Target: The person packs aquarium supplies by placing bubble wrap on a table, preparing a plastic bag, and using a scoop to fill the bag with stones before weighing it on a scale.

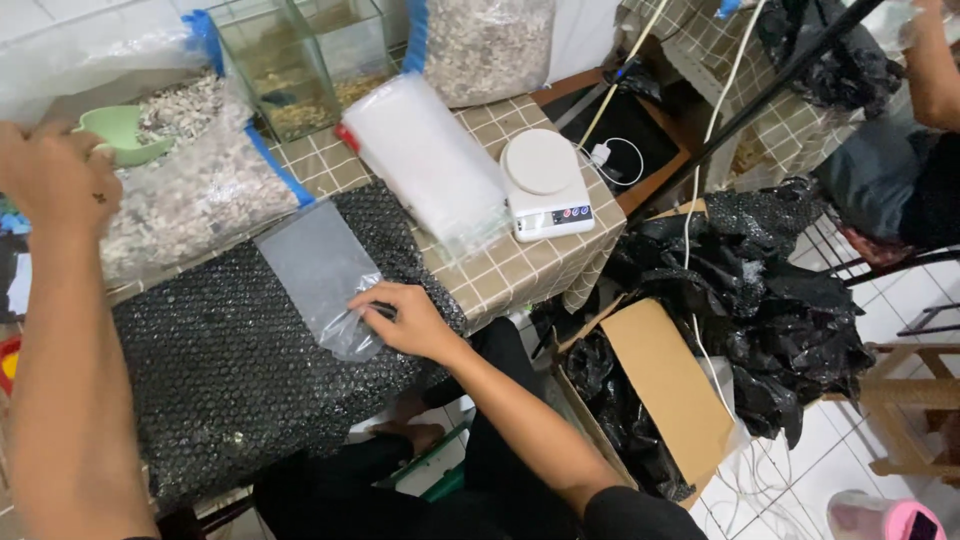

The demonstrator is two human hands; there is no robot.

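Note:
My right hand [405, 320] pinches the near end of a small clear plastic bag [318, 268] that lies flat on a sheet of black bubble wrap [240, 370]. My left hand [50, 175] is raised at the far left, fingers closed around the handle of a pale green scoop [122, 132]. The scoop's bowl rests in a large open clear bag of pale gravel-like bits [190, 180] with a blue edge.
A stack of clear bags [425, 160] and a white kitchen scale [545, 185] lie on the checked tablecloth [520, 265]. Two small glass tanks [300, 60] stand behind. A cardboard box with black plastic [660, 390] sits at right; another person's arm [935, 70] shows top right.

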